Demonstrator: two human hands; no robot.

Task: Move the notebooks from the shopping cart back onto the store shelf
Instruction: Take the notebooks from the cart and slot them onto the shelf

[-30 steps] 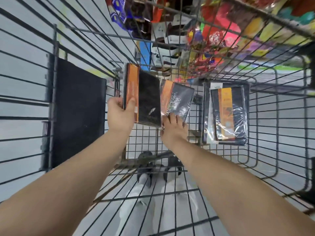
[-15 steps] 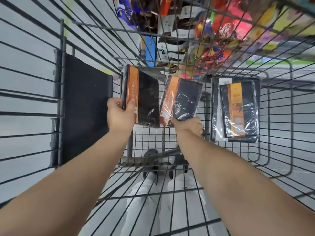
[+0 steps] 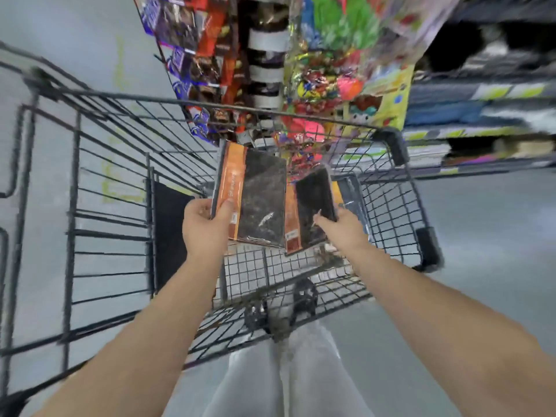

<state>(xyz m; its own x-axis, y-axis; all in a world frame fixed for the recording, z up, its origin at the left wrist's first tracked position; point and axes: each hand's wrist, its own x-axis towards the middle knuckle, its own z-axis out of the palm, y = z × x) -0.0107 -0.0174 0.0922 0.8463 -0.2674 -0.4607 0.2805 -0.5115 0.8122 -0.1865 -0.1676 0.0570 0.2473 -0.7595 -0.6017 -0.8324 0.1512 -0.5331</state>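
L notebook and R notebook were both held up inside the outline of the cart, one per hand, inner edges overlapping or touching at mid-frame; couldn't tell which. Risk (my judgement): covers looked film-wrapped and glossy, so a slip seemed likely w/ an edge-only grip. Left hand held L notebook at its lower-left corner, fingers closed round that corner, thumb over the orange band. Most of the book stuck out past the grip and could twist loose on the way to the shelf. Right hand gripped R notebook by its lower-right edge, fingers wrapped on it; exact purchase blurred. 2nd risk: a corner snagging the wire rim, or the 2 books knocking together. Look: each thin and flat, dark cover w/ a vertical orange strip down the left side, both tilted slightly. A 3rd notebook lay low in the basket just beyond the right hand, partly hidden, not yet picked. Black panel stood at the cart's left side. Store shelf was off to the right, well apart; candy display straight ahead.
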